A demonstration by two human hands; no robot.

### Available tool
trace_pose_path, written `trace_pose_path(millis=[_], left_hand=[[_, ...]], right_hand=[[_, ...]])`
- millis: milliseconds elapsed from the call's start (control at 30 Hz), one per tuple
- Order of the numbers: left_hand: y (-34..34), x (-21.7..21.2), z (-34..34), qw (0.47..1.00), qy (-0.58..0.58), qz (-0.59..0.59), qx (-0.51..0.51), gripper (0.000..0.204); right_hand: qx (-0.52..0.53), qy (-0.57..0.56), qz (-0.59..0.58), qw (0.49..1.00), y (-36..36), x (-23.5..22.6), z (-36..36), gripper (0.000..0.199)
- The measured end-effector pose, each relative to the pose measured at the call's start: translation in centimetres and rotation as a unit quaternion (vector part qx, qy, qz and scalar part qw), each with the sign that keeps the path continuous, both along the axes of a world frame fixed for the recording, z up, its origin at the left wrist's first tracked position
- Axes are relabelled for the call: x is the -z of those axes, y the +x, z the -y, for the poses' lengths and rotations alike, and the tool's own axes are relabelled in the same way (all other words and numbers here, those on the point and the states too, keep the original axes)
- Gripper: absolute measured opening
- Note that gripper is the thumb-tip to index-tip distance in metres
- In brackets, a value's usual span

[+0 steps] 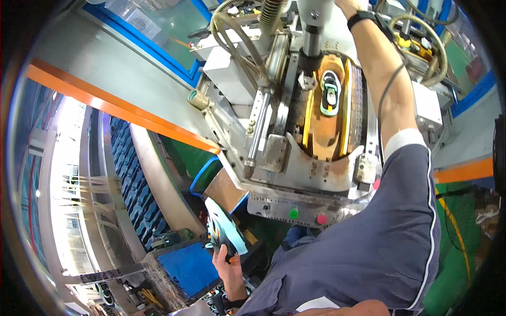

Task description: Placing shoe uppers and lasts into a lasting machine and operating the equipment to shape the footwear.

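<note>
My left hand [228,266] is closed round the dark heel end of a sports shoe [220,224], dark with a pale turquoise sole and orange marks. This shoe hangs tilted over the left side, toe end up. A second shoe [330,94], black, white and mint, lies in the brown bed of a press machine [311,181], between two yellow strips. My right arm stretches past the machine's right side to the top of the picture. There my right hand [349,6] is cut off by the edge, and its fingers are hidden behind the machine's head.
A metal ram [312,39] stands over the machine bed. Green [293,214] and red [322,219] buttons sit on its front panel. At the left are a blue pad [191,269], an orange rail [121,108] and a curved conveyor [139,189]. Ribbed hoses [438,47] flank the machine.
</note>
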State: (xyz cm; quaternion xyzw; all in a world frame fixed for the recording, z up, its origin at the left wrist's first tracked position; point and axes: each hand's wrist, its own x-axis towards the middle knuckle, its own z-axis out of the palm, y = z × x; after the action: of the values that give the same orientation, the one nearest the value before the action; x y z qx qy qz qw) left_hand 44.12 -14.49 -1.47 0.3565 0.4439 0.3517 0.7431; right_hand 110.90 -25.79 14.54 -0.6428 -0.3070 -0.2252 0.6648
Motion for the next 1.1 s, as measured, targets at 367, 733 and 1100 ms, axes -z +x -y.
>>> trace_pose_path(millis=[367,733,1100], left_hand=[[-0.6,1.1,0.5,0.999,0.009,0.006,0.045,0.03],[-0.8,1.4,3.3,0.997,-0.033,0.053,0.037,0.03],[-6.7,2.7,8.8,0.996,-0.037,0.068,-0.044,0.04]], right_hand=[[-0.091,0.137,-0.001,0.986,-7.0,-0.9,2.5,0.052],[-0.158,0.065,0.018,0.985,-10.9,-2.3,-0.5,0.057],[-0.146,-0.175,-0.029,0.973,-38.6,18.9,2.7,0.013]])
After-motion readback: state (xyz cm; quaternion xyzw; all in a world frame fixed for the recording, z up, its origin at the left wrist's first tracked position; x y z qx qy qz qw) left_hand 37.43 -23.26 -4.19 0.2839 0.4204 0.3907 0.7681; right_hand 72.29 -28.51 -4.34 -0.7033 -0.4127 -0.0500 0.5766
